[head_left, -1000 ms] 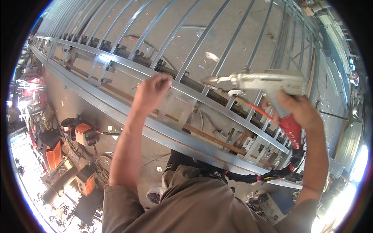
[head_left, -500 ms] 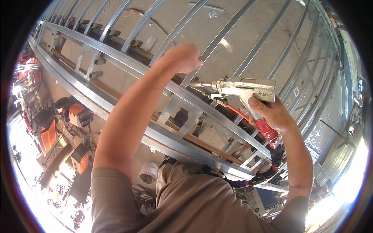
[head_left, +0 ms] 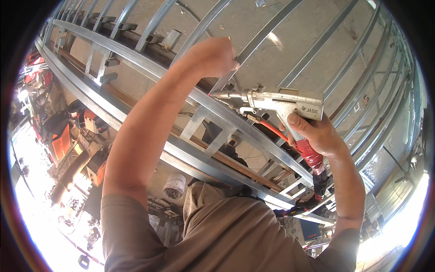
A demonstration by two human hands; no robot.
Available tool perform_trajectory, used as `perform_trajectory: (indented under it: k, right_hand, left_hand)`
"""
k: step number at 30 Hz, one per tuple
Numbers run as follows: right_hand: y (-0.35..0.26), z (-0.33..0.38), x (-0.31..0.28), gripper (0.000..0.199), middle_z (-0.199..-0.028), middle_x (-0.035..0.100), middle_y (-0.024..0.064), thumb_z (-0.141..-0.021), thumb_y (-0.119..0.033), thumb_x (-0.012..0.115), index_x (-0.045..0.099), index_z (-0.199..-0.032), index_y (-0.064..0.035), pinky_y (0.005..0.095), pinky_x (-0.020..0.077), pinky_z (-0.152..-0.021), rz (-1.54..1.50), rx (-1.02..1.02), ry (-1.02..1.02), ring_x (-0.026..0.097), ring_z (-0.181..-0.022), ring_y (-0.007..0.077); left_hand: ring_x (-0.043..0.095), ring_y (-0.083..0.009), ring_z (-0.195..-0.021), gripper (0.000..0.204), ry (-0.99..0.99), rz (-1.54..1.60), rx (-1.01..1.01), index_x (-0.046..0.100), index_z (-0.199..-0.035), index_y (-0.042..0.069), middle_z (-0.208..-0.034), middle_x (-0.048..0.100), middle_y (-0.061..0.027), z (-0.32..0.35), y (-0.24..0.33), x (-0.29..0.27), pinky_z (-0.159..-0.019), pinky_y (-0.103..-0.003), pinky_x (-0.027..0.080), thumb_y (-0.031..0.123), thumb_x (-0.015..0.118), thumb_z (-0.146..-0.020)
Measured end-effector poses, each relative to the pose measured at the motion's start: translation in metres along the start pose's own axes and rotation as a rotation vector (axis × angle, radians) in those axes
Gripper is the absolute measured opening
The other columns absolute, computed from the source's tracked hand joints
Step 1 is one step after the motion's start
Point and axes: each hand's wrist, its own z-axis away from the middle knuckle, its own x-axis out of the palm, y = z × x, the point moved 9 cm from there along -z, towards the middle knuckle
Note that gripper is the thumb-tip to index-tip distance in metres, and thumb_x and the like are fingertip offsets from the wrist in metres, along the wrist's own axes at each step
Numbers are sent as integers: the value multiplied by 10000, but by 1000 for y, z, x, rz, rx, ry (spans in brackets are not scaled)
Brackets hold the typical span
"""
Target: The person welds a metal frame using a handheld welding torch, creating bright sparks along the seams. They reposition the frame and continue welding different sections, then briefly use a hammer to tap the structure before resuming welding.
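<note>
Left hand (head_left: pixel 213 56) fists a galvanized steel strut (head_left: pixel 253 45); right hand (head_left: pixel 317 133) clasps the pistol-shaped metal welding gun (head_left: pixel 276 100), red-taped grip mostly hidden.

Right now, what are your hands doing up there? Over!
Left hand gripping a thin metal bar of the steel frame. Right hand holding the gun-shaped welding torch, nozzle at the rail. Nothing blocking.

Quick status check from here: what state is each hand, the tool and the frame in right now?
left hand: raised, closed around a slanted metal bar of the frame.
right hand: closed on the tool's grip.
handheld gun-shaped tool: held level, nozzle pointing left, tip close to the gripped bar; contact unclear.
red-wrapped hose: attached, trailing down from the grip.
metal frame: standing, bars bare.
</note>
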Motion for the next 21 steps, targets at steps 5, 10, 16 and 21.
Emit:
perform_trajectory:
  k: [5, 10, 16, 21]
  right_hand:
    - [4, -1, 2, 704, -962, 702, 114, -972, -470, 742, 544, -1458, 0, 316, 569, -635, 26, 6, -19, 657, -702, 160]
    - [6, -1, 2, 637, -936, 697, 92, -978, -463, 745, 593, -1385, 3, 308, 560, -633, 47, -7, -15, 656, -704, 149]
    - [3, -2, 6, 597, -904, 670, 50, -984, -429, 754, 603, -1376, -4, 300, 544, -626, 82, 18, -36, 634, -696, 136]
    - [1, 1, 6, 566, -897, 665, 39, -991, -405, 754, 614, -1366, -5, 301, 537, -629, 83, 31, -25, 619, -690, 131]
  left_hand:
    - [520, -307, -604, 330, 52, 22, 43, 661, -794, -33, -629, 553, -188, 1, 6, -4, -631, -484, 416, 252, 767, -922]
    - [582, -298, -611, 303, -34, 15, -6, 696, -835, -38, -666, 598, -213, -1, 1, 0, -635, -481, 444, 245, 764, -919]
    - [686, -330, -690, 289, -50, 23, -2, 757, -958, -38, -773, 692, -244, -3, 2, -1, -686, -470, 507, 246, 768, -906]
    - [727, -347, -767, 313, -49, 14, -40, 776, -1033, -29, -845, 727, -256, -3, -1, 0, -732, -461, 536, 251, 775, -896]
